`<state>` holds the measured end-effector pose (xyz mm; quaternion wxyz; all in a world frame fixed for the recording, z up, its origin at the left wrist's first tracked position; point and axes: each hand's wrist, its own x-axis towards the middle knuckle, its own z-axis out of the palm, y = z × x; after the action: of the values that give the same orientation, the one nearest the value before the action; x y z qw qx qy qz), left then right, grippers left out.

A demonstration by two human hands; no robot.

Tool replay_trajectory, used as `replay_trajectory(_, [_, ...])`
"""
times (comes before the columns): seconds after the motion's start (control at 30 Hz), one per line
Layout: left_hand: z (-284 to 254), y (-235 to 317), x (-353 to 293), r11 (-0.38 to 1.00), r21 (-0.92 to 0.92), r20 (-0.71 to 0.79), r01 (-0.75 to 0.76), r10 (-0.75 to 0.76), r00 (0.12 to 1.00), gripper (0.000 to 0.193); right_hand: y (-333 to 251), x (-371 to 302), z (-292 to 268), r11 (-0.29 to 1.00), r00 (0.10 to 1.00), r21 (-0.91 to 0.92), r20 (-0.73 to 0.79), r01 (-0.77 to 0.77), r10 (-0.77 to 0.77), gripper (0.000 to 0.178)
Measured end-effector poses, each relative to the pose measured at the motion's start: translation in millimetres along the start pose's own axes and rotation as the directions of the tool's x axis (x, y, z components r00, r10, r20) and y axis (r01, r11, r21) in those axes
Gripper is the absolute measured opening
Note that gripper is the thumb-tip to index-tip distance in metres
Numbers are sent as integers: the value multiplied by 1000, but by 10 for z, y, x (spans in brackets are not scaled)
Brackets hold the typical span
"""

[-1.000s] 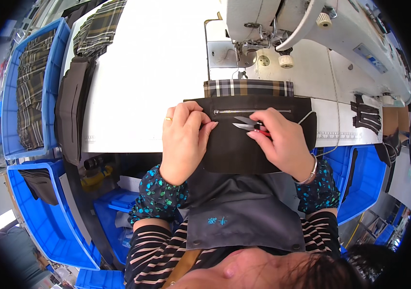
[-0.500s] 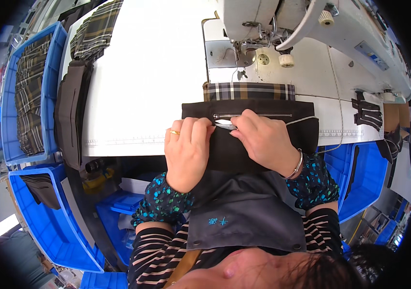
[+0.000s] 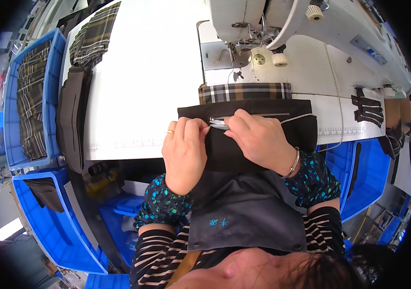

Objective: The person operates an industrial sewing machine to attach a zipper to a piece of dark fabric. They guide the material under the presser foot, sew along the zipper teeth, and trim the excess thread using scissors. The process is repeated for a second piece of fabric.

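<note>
A dark fabric piece [image 3: 229, 156] with a metal zipper [image 3: 275, 114] set into it lies over the table's front edge. Plaid fabric [image 3: 244, 91] shows beyond its far edge. My right hand [image 3: 260, 142] is closed on small silver thread snips [image 3: 219, 124], their blades pointing left at the zipper's left end. A pale cord [image 3: 298, 117] runs from beneath that hand to the right. Thumb and fingers of my left hand [image 3: 183, 151] are pinched together beside the blade tips, against the dark fabric. Whatever they pinch is too small to make out.
The sewing machine [image 3: 248, 24] stands just beyond the fabric. At the left are folded dark pieces [image 3: 73, 115], plaid fabric [image 3: 94, 38] and a blue bin [image 3: 53, 96] of plaid pieces. Dark strips [image 3: 369, 107] lie at right, above another blue bin [image 3: 371, 168].
Both hands, the snips and the fabric appear slightly further left, as does the machine, so the view has shifted. The blades look closer together now, and the left fingertips are nearer to them.
</note>
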<state>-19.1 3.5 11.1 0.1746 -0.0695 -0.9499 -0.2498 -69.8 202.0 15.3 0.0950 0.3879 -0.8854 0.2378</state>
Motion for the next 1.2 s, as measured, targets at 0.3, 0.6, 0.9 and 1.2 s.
replay_trajectory(0.3, [20, -32, 16, 999, -44, -2, 29, -29, 1000, 14, 1, -24, -20, 999, 999, 35, 26, -37, 36, 22])
replay_trajectory(0.6, [-47, -84, 195, 994, -101, 113, -29, 41, 993, 12, -5, 14, -14, 994, 997, 84, 34, -66, 63, 21])
replay_trajectory(0.9, [-45, -132, 250, 985, -171, 146, 11, 14, 989, 10, -22, 88, -68, 975, 986, 173, 120, -137, 117, 20])
replay_trajectory(1.2, [-36, -140, 244, 987, -160, 141, 3, 20, 990, 10, 2, 156, -65, 939, 953, 227, 219, -259, 210, 17])
